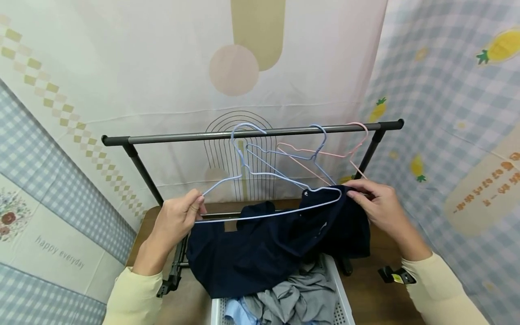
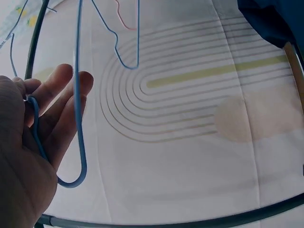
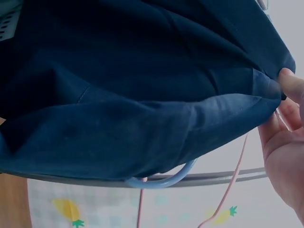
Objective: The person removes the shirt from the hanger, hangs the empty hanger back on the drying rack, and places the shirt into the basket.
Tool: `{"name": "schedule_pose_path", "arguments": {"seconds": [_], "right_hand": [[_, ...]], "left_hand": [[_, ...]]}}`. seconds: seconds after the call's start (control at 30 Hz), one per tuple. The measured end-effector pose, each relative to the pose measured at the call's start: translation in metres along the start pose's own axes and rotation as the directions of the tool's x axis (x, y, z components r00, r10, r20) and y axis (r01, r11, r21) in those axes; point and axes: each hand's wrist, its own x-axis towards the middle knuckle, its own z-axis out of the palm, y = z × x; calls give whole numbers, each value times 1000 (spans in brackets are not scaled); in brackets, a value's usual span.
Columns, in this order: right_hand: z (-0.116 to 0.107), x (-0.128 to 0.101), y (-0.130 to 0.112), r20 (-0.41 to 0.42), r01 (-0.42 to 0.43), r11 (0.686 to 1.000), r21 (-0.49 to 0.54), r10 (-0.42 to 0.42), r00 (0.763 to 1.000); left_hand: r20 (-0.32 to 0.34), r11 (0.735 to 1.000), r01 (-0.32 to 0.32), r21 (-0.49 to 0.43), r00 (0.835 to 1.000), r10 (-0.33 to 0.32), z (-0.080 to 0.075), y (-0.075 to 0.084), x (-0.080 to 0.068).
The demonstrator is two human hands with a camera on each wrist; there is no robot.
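White basket [image 1: 345,298] of grey clothes sits on wooden worktop [image 1: 373,289]. Left hand [image 1: 178,221] grips blue hanger [image 1: 260,198]; right hand [image 1: 378,203] pinches navy garment [image 1: 268,248]. Patterned cloth walls [image 1: 162,67] behind rail [image 1: 252,133].

Soft, even light is spread across the head view, with faint shadows and no glare. Straight lines are bowed towards the edges. Both wrist views are dimmer, bluish and slightly blurred up close.
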Motion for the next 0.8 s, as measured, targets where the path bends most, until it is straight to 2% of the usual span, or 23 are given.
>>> {"name": "schedule_pose_path", "arguments": {"seconds": [0.2,0.3,0.43,0.6,0.8], "right_hand": [[-1,-14,4,19,-47,999,11,47,999],[2,-23,3,71,-52,999,-4,52,996],[12,-33,3,157,-16,999,-30,21,987],[31,-45,7,251,16,999,-38,-6,968],[52,-59,16,378,34,998,-62,-8,926]], "left_hand": [[-41,999,33,6,999,-32,-6,-6,-9],[-63,999,28,-16,998,-29,-7,-7,-9],[-88,998,27,-55,996,-32,-7,-6,-8],[-100,997,42,-66,994,-49,-6,-3,-8],[-126,992,100,-78,986,-109,-3,-2,-16]]}}
